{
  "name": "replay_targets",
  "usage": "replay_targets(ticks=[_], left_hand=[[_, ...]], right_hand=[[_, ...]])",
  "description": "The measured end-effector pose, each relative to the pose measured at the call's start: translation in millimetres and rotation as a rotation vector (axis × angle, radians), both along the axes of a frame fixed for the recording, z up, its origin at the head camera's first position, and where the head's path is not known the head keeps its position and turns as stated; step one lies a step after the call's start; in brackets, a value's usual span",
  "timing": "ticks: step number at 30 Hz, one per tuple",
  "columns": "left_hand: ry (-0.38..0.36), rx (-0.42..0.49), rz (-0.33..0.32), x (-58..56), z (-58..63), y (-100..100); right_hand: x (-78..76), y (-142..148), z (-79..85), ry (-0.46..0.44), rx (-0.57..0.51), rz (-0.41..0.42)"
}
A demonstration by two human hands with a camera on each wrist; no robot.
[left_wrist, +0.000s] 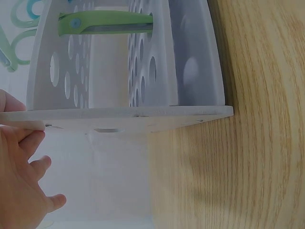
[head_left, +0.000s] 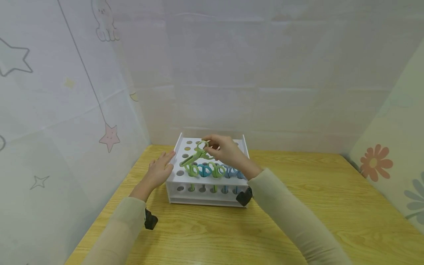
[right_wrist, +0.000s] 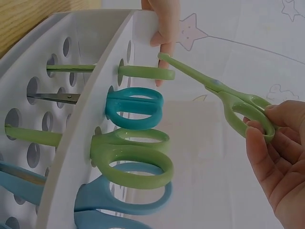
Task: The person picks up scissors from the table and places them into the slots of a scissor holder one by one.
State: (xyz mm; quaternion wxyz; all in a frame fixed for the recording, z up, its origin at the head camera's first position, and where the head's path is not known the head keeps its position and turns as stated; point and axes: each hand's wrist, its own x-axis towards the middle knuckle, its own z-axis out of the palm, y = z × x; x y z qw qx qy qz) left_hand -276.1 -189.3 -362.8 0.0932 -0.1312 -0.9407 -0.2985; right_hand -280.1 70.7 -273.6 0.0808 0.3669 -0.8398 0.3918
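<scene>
A white rack (head_left: 179, 179) with rows of round holes stands on the table. My left hand (head_left: 158, 171) grips its left side panel (left_wrist: 119, 113), thumb on the inner face and fingers outside. My right hand (head_left: 228, 151) pinches a pair of green scissors (right_wrist: 190, 74) by the handle loops, above the rack, with the blades pointing down and left. Along the front row, handles up, stand green scissors (head_left: 193, 170), teal scissors (right_wrist: 136, 107), another green pair (right_wrist: 133, 164) and blue scissors (right_wrist: 124, 195). Their blades pass down through the holes.
The wooden table (head_left: 198, 235) extends in front of the rack and to its right. A pale sheet (head_left: 215, 73) hangs behind, with printed star drawings (head_left: 110, 137) on the left side. Small black cameras (head_left: 150, 219) sit at both wrists.
</scene>
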Motion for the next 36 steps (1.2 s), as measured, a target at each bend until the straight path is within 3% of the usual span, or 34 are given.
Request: replay_targets(ticks=[22, 36], left_hand=[[0.004, -0.001, 0.006, 0.0, -1.3, 0.2], [-0.002, -0.003, 0.001, -0.5, -1.8, -0.6]], right_hand=[[-3.1, -18.2, -9.7, 0.057, 0.106, 0.022], [0.9, -27.4, -10.0, -0.062, 0.113, 0.045]])
